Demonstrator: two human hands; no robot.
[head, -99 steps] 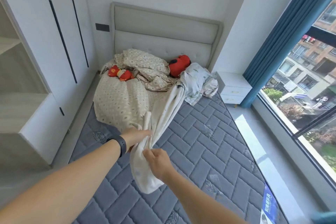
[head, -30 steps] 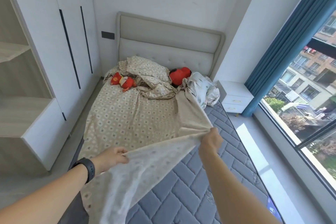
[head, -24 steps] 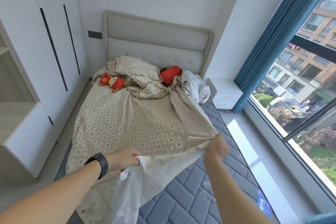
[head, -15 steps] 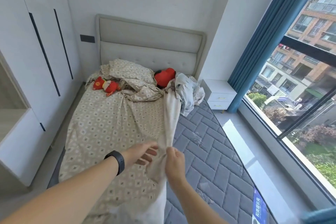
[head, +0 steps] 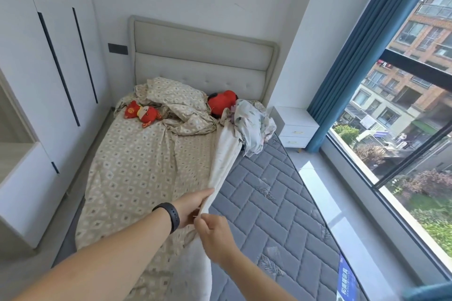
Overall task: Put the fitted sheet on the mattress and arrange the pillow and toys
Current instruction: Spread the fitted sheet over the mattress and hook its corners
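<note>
Fitted sheet covers left half of mattress, right edge lifted. Left hand and right hand both pinch that edge, near centre. Pillow, toys at far end.

Two red toys, one pillow

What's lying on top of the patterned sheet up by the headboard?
On the patterned sheet lie a small red toy and a crumpled matching pillow. A bigger red toy is partly hidden behind that pillow and a floral cloth.
</note>
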